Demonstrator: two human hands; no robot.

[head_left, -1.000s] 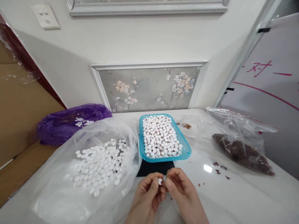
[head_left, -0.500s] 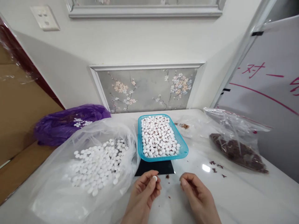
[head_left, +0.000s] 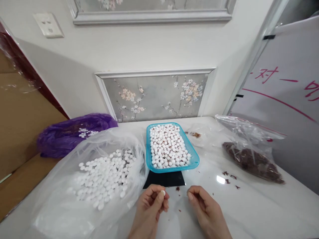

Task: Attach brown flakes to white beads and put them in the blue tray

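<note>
Between the thumb and fingers of my left hand point(head_left: 151, 205) is a small white ball point(head_left: 163, 193), partly covered by the thumb. My right hand point(head_left: 204, 207) is beside it to the right, its thumb and forefinger pinched together; whatever they hold is too small to make out. In front of both hands, a blue plastic tray point(head_left: 195, 161) is filled with similar white balls with reddish-brown bits among them. A dark flat piece point(head_left: 164, 179) lies at the tray's near edge. Small reddish-brown fragments point(head_left: 177, 188) are scattered on the table between my hands.
At left, a clear plastic bag point(head_left: 64, 212) holds many loose white balls, with a purple bag point(head_left: 54, 142) behind it. On the right stands a zip bag of brown material point(head_left: 251, 162), near several brown bits point(head_left: 227, 181). Another thin clear bag point(head_left: 211, 136) lies behind the tray's right side.
My right hand has moved slightly left, closer to my left hand. The left hand still pinches the white ball, and the view has shifted a little.
</note>
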